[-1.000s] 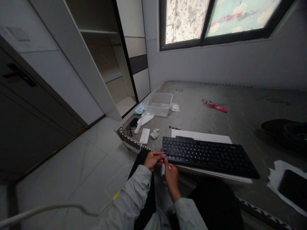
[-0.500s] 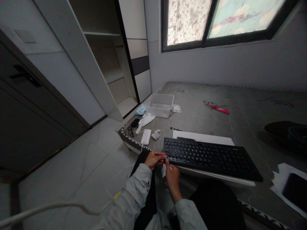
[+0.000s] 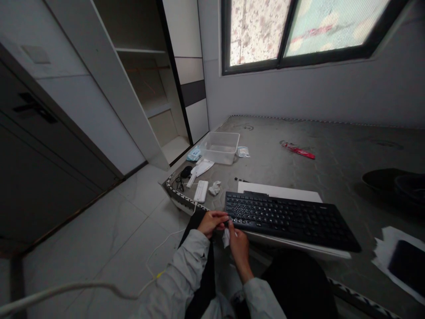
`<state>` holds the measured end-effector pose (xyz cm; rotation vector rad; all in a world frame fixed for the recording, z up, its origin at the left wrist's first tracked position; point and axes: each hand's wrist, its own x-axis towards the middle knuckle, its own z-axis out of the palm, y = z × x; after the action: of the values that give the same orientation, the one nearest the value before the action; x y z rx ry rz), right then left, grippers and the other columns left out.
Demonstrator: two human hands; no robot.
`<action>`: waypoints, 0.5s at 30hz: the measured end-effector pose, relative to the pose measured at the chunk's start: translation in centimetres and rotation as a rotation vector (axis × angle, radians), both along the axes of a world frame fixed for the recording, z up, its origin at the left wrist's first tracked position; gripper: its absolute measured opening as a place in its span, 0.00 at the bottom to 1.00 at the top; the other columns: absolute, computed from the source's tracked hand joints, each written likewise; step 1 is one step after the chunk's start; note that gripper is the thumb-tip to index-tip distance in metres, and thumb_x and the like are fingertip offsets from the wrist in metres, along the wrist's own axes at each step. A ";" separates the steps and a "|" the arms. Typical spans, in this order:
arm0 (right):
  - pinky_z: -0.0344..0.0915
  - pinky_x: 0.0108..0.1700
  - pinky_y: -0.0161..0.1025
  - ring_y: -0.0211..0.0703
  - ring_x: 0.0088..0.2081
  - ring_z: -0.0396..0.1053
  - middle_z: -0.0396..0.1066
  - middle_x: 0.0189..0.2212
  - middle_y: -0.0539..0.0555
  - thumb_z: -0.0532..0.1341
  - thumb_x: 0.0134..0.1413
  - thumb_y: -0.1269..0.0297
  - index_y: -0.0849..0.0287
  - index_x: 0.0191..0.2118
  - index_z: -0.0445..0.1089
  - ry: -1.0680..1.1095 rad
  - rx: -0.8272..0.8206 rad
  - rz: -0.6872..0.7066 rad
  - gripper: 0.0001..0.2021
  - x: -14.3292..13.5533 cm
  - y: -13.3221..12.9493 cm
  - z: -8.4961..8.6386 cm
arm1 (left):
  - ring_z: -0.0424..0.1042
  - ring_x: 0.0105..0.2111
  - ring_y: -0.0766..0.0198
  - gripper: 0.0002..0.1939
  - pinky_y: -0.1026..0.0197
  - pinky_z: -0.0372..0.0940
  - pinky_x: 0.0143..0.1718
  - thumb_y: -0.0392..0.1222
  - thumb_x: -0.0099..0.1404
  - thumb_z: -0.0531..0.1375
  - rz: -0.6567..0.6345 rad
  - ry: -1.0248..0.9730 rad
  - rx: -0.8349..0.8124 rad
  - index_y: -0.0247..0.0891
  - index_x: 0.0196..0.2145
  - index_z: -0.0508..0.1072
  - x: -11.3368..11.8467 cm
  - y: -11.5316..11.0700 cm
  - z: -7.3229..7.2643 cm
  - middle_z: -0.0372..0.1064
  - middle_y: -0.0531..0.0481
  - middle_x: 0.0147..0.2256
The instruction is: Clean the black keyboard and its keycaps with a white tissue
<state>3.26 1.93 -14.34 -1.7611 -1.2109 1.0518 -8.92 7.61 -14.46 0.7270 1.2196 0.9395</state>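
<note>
A black keyboard lies on a white flat box or board in front of me. At its lower left corner my left hand is closed, thumb and fingers pinched together. Whatever lies between those fingertips is too small to make out. My right hand is closed just beside it, its thumb pointing up at the same corner. A crumpled white tissue hangs from the right hand's fingers. Several pale spots show along the keyboard's bottom left row. Small black pieces lie behind the board.
A white power bank with a cable and a crumpled tissue lie to the left. Behind them are a white brush-like tool, a black mouse and a clear plastic bin. A red packaged item lies farther back.
The view has shifted very slightly. Both hands stay at the keyboard's corner in nearly the same pose, with the tissue still in the right hand.
</note>
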 end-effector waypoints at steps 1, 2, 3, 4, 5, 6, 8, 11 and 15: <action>0.60 0.29 0.36 0.48 0.27 0.72 0.76 0.21 0.58 0.43 0.52 0.32 0.63 0.24 0.76 0.036 0.011 0.015 0.39 0.2 -0.1 0.0 | 0.66 0.15 0.73 0.29 0.66 0.68 0.21 0.50 0.37 0.75 -0.003 -0.010 0.004 0.30 0.35 0.76 -0.1 -0.1 0.1 0.69 0.56 0.16; 0.62 0.31 0.36 0.49 0.29 0.73 0.78 0.24 0.58 0.44 0.52 0.33 0.63 0.28 0.78 0.075 0.022 0.026 0.38 0.4 -0.2 0.0 | 0.66 0.14 0.73 0.29 0.66 0.68 0.20 0.51 0.38 0.74 -0.004 -0.018 0.007 0.31 0.35 0.75 -0.1 -0.1 0.2 0.69 0.57 0.17; 0.63 0.34 0.37 0.50 0.32 0.74 0.79 0.27 0.59 0.45 0.53 0.33 0.63 0.31 0.78 0.109 0.032 0.031 0.38 0.6 -0.4 0.0 | 0.66 0.14 0.73 0.29 0.66 0.67 0.19 0.52 0.39 0.74 -0.003 -0.023 0.009 0.33 0.36 0.73 -0.1 -0.1 0.3 0.68 0.58 0.17; 0.64 0.37 0.37 0.51 0.34 0.74 0.80 0.29 0.59 0.46 0.53 0.34 0.63 0.33 0.79 0.131 0.039 0.036 0.37 0.8 -0.6 0.0 | 0.66 0.13 0.73 0.29 0.67 0.66 0.17 0.52 0.40 0.73 0.001 -0.025 0.012 0.34 0.36 0.71 0.0 -0.1 0.4 0.68 0.59 0.18; 0.64 0.39 0.38 0.51 0.36 0.75 0.80 0.31 0.59 0.47 0.53 0.35 0.62 0.34 0.79 0.135 0.040 0.038 0.36 1.0 -0.8 0.1 | 0.65 0.13 0.73 0.29 0.69 0.65 0.16 0.51 0.40 0.73 0.006 -0.026 0.016 0.36 0.36 0.69 0.1 -0.1 0.5 0.69 0.59 0.20; 0.64 0.40 0.38 0.52 0.36 0.75 0.80 0.32 0.59 0.47 0.53 0.35 0.62 0.34 0.79 0.125 0.038 0.042 0.35 1.2 -1.0 0.2 | 0.65 0.13 0.74 0.30 0.70 0.63 0.15 0.50 0.39 0.74 0.012 -0.026 0.021 0.38 0.37 0.66 0.2 -0.1 0.5 0.69 0.60 0.21; 0.64 0.40 0.39 0.52 0.37 0.75 0.80 0.32 0.58 0.48 0.54 0.37 0.61 0.34 0.79 0.094 0.034 0.068 0.33 1.6 -1.3 0.3 | 0.63 0.13 0.76 0.33 0.71 0.63 0.15 0.49 0.38 0.74 0.022 -0.025 0.031 0.40 0.38 0.63 0.5 -0.1 0.5 0.69 0.61 0.25; 0.64 0.38 0.38 0.50 0.34 0.75 0.80 0.30 0.56 0.48 0.56 0.39 0.58 0.33 0.78 0.039 0.035 0.122 0.30 2.0 -1.8 0.3 | 0.62 0.13 0.77 0.34 0.71 0.63 0.15 0.50 0.39 0.74 0.021 -0.019 0.029 0.40 0.38 0.61 0.7 0.0 0.3 0.68 0.61 0.26; 0.62 0.37 0.36 0.48 0.33 0.75 0.80 0.29 0.54 0.48 0.59 0.43 0.55 0.33 0.77 -0.033 0.031 0.189 0.26 2.2 -2.0 0.4 | 0.62 0.13 0.76 0.36 0.71 0.61 0.14 0.51 0.42 0.73 0.004 0.037 0.049 0.40 0.45 0.61 0.5 0.2 0.4 0.68 0.60 0.26</action>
<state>5.42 -0.11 -13.96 -1.6707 -1.4286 1.1088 -8.44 7.82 -14.07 0.7843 1.2347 0.9656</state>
